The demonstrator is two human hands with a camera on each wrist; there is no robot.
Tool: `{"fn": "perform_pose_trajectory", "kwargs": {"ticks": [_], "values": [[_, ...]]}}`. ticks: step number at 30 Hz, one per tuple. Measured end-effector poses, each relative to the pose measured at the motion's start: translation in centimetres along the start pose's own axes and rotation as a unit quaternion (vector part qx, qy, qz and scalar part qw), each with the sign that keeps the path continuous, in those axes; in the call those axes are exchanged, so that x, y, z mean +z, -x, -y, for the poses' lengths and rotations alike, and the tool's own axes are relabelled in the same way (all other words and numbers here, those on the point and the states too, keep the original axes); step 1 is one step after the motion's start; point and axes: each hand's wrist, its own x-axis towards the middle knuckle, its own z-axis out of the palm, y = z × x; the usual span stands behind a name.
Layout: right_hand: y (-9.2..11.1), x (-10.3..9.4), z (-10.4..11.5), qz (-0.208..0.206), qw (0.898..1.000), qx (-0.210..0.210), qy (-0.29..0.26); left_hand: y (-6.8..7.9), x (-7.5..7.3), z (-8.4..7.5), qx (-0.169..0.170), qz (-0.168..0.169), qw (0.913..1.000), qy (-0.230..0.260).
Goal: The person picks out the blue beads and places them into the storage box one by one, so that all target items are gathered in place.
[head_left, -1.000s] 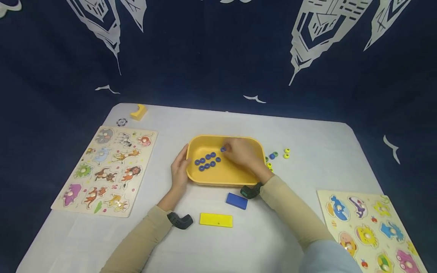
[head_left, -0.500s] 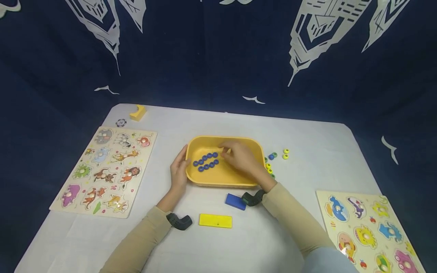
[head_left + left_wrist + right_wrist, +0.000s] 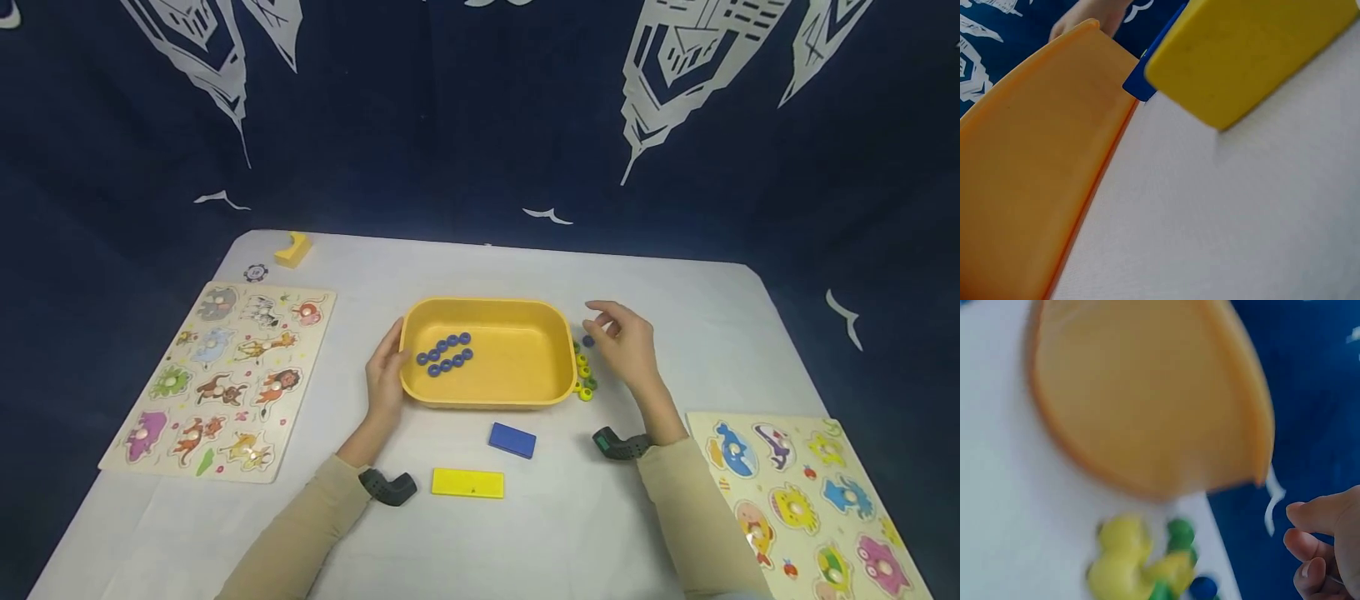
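A yellow tray (image 3: 525, 400) stands mid-table in the head view. Inside it, on the left, several blue beads (image 3: 446, 365) lie in two slanting rows. My left hand (image 3: 385, 379) holds the tray's left side, its thumb at the rim; the left wrist view leaves this hand out. Just beyond the tray's right side is my right hand (image 3: 628, 346), fingers loosely bent and a gap between thumb and fingertips, nothing visible held. Close by its fingertips lies a blue bead (image 3: 588, 341). Yellow beads (image 3: 584, 372) and green beads (image 3: 591, 384) cluster against the tray's right wall.
In front of the tray lie a blue block (image 3: 512, 440) and a yellow block (image 3: 468, 482). An animal puzzle board (image 3: 300, 400) is at left, a sea-animal one (image 3: 701, 425) at right. A yellow arch block (image 3: 292, 250) and a round chip (image 3: 256, 272) sit at the far left.
My right hand set a blue bead at the end of the back row, then moved out of the tray to the right, over the loose beads. My left hand stays at the tray.
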Motion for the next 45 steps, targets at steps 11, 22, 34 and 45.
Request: {"fn": "perform_pose_trajectory", "kwargs": {"ticks": [11,22,34,45], "values": [[1.4,1.6,-3.7,0.050,0.997,0.019,0.060,-0.2,-0.3,0.5,-0.003,-0.006,0.9999,0.010],[1.8,1.3,-3.9,0.013,0.999,0.039,0.027,-0.9,-0.4,2.4,0.016,-0.008,0.9998,0.005],[-0.6,1.2,4.6,0.068,0.996,-0.057,-0.030,-1.2,-0.5,1.9,0.003,-0.004,1.0000,0.008],[-1.5,6.8,8.5,0.272,0.951,-0.110,0.097,-1.0,0.2,2.5,0.001,-0.008,1.0000,0.002]]}}
